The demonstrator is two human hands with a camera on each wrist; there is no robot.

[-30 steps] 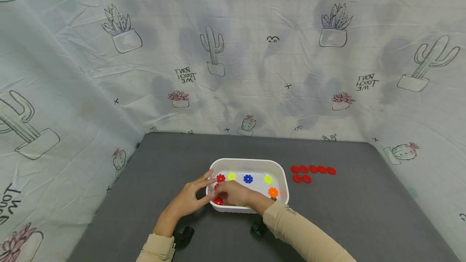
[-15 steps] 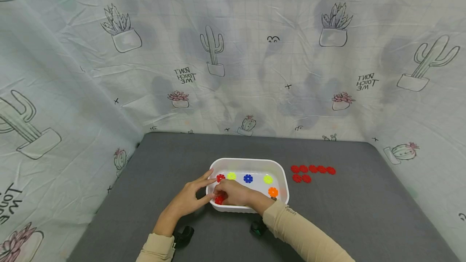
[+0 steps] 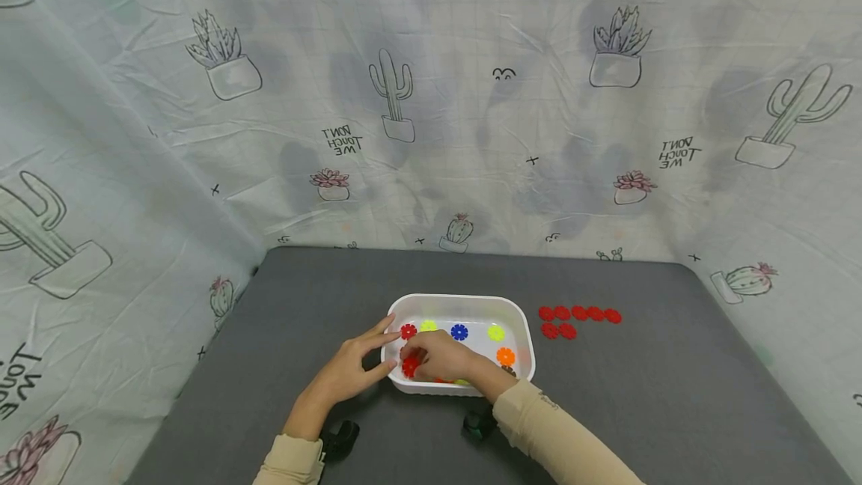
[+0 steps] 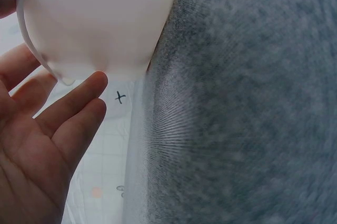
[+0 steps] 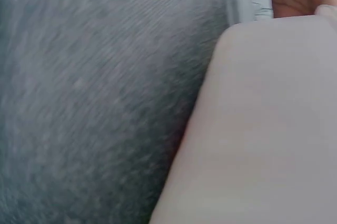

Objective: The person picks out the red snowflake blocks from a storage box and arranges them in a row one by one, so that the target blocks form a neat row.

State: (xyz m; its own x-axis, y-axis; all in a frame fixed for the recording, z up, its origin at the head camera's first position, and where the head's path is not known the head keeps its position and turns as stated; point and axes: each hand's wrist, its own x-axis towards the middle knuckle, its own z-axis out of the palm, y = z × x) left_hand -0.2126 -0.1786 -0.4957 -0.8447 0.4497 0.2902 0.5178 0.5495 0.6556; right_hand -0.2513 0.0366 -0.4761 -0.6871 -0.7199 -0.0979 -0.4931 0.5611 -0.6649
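Note:
A white plastic tray [image 3: 465,388] stands on the table, with several flower-shaped notched plastic discs inside. My left hand [image 3: 346,369] lies at its left end, fingers spread and fairly straight, touching the rim. In the left wrist view, fingertips of the left hand [image 4: 42,145] rest against the tray's outer wall [image 4: 100,24]. My right hand [image 3: 441,358] reaches into the tray's left part, its fingers curled at a red disc [image 3: 409,367] near the front wall. That grasp is partly hidden by the hand. Another red disc [image 3: 408,331] lies at the back left.
Inside the tray are a blue disc [image 3: 459,332], a yellow disc [image 3: 496,333] and an orange disc [image 3: 505,356]. Several red discs [image 3: 579,313] lie in two rows right of the tray. Dark objects [image 3: 340,440] sit near the wrists. A printed curtain [image 3: 471,133] surrounds the table.
My right hand has shifted slightly right and up inside the tray, and the red disc at its fingers has moved along with it. The left hand stays at the rim.

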